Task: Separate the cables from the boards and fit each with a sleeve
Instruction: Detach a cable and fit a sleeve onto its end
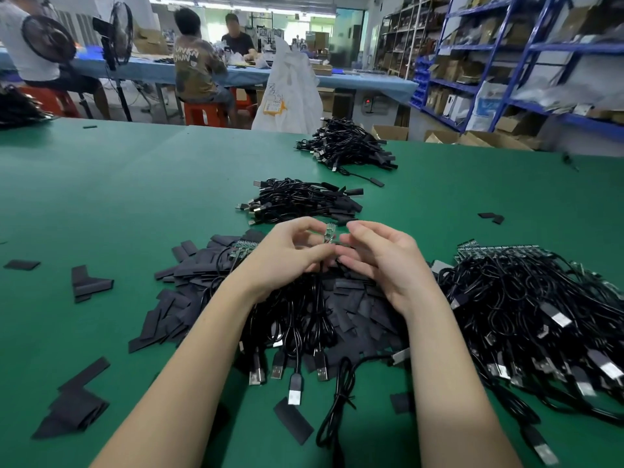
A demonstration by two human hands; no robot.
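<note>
Blue shelving [479,62] lines the right wall beyond a green table [101,204].

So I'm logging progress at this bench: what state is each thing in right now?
Left hand: pinching the small board.
Right hand: fingers curled at the board.
Small board: held upright, cable attached, unsleeved.
Loose sleeves: flat, heaped.
Right pile: cables on boards.
Two far piles: sleeved.

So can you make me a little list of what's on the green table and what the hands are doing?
left hand: pinching a small green board
right hand: fingers curled at the same board
under the hands: flat black sleeves and loose cables
right side: big cable heap with boards attached
far side: two piles of sleeved cables
table: green
</note>
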